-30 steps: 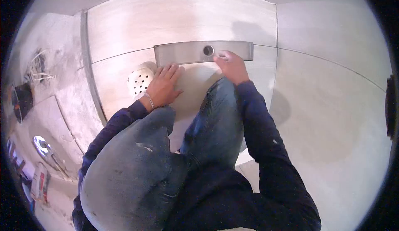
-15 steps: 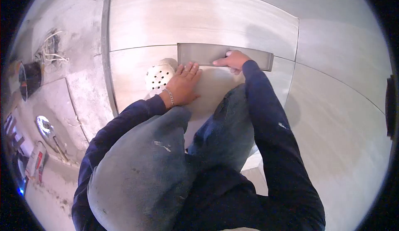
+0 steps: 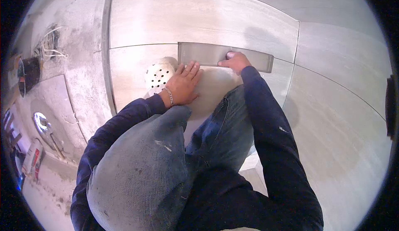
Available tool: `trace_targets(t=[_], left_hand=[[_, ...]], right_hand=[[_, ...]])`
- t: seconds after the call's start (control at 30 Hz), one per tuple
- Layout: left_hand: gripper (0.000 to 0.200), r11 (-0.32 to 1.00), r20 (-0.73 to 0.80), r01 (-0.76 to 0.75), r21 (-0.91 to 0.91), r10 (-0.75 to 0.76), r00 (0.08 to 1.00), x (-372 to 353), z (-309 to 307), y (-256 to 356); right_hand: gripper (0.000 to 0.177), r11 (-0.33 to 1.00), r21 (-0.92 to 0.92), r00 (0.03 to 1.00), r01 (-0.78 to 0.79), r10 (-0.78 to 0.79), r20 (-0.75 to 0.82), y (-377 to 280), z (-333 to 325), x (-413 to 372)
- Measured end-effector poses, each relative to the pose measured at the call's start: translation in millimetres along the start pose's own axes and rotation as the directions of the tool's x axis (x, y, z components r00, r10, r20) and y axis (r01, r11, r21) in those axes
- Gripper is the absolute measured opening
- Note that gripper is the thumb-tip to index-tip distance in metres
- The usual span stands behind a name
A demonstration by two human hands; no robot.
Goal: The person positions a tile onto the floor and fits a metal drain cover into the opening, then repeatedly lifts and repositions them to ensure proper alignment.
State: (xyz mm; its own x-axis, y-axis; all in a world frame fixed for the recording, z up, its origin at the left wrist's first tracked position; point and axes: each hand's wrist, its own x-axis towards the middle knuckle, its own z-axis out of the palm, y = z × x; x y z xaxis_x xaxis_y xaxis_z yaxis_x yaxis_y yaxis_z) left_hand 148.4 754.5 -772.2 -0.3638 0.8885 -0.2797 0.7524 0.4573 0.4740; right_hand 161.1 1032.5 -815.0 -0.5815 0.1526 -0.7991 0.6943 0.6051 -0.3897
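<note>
A long grey rectangular strip (image 3: 201, 54), with a thin rim, is set among the pale tiles in front of me. My left hand (image 3: 183, 85) lies flat on the tile below its left end, fingers spread, fingertips right at the strip's near edge. Over the right half of the strip, my right hand (image 3: 237, 61) has its fingers bent and drawn together, thumb side along the near edge. I cannot tell whether something small is pinched there. A cream clog with round holes (image 3: 159, 76) is on my foot, close beside my left hand.
Large pale tiles (image 3: 166, 14) surround the strip, with dark joints. At left stand a bare, stained wall (image 3: 85, 35) with loose white wires (image 3: 54, 53), a dark bucket (image 3: 30, 76), a shiny round fitting (image 3: 43, 122) and a red-and-white packet (image 3: 33, 158).
My right hand has shifted slightly right along the strip, and its pointing index finger has drawn in. My left hand stays in place.
</note>
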Motion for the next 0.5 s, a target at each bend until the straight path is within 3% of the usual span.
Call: trace_targets(t=[0.07,0.3,0.4,0.5], left_hand=[[0.079,1.000,-0.004,-0.003,0.006,0.003,1.000,0.2,0.2,0.0],[0.081,0.998,-0.022,0.038,-0.058,-0.040,0.999,-1.9,-0.9,-1.3],[0.081,0.996,-0.036,0.048,-0.078,-0.051,0.998,-1.9,1.0,-1.7],[0.080,0.996,-0.056,0.030,-0.082,-0.035,0.998,-3.2,2.8,-3.2]], right_hand=[[0.067,0.993,-0.042,0.988,0.111,-0.114,-0.103,9.8,6.5,4.8],[0.062,0.999,0.032,0.999,0.030,-0.030,-0.013,-4.5,-1.8,-6.5],[0.060,0.996,0.032,0.996,0.084,-0.083,-0.040,0.2,0.3,-5.3],[0.061,0.984,0.144,0.990,0.100,-0.084,-0.109,-0.5,2.7,-6.8]])
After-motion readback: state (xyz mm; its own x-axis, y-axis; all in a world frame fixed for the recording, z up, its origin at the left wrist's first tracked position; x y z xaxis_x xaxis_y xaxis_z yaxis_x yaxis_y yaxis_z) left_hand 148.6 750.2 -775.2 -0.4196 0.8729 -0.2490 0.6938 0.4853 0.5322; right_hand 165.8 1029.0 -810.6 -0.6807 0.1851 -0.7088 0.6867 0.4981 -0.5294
